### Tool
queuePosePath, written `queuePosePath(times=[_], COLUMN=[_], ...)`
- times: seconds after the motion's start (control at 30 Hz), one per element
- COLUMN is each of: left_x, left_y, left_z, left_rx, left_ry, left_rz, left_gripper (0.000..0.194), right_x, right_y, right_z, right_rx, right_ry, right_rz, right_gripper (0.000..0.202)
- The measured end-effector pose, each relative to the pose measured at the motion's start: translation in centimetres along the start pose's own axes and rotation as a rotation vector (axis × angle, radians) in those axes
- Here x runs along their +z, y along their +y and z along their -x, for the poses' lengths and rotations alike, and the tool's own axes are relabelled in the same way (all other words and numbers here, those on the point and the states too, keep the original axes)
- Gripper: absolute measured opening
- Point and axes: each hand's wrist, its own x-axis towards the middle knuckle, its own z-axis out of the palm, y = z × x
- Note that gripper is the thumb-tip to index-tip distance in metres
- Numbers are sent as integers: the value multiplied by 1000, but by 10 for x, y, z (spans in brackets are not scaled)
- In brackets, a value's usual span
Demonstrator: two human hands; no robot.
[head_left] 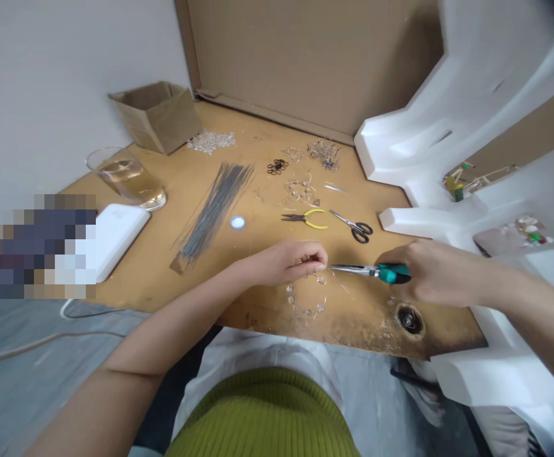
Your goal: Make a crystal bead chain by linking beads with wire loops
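My left hand (pixel 289 261) is closed in a pinch near the table's front edge. From its fingertips hangs a loop of clear beads on thin wire (pixel 290 290), roughly round. My right hand (pixel 431 273) grips needle-nose pliers (pixel 355 270) with green and black handles. Their long jaws point left, with the tip close to my left fingertips. Whether the jaws touch the wire I cannot tell. Farther back lie pliers with yellow handles (pixel 312 219) and black-handled scissors (pixel 358 227). A beaded wire ring (pixel 300 190) rests behind them.
A bundle of grey wires (pixel 214 206) lies left, beside a small blue-rimmed white disc (pixel 237 223). Behind are clear beads (pixel 212 141), a cardboard box (pixel 157 117) and a glass of amber liquid (pixel 127 178). White foam (pixel 391 152) borders the right; a round hole (pixel 410 320) is near the front.
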Motion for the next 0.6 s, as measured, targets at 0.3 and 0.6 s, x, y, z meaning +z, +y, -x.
queuePosePath(times=[0.3,0.6], left_x=[3,3], left_y=[-3,-3], left_z=[1,1], left_rx=[-18,16], left_ry=[-9,-37], left_rz=[67,112], left_gripper=[16,14], right_x=[-4,-2], right_y=[-23,-26], right_z=[-17,-17], right_rx=[-121,-126], right_ry=[-116,-176], right_rz=[-116,-194], right_gripper=[3,5])
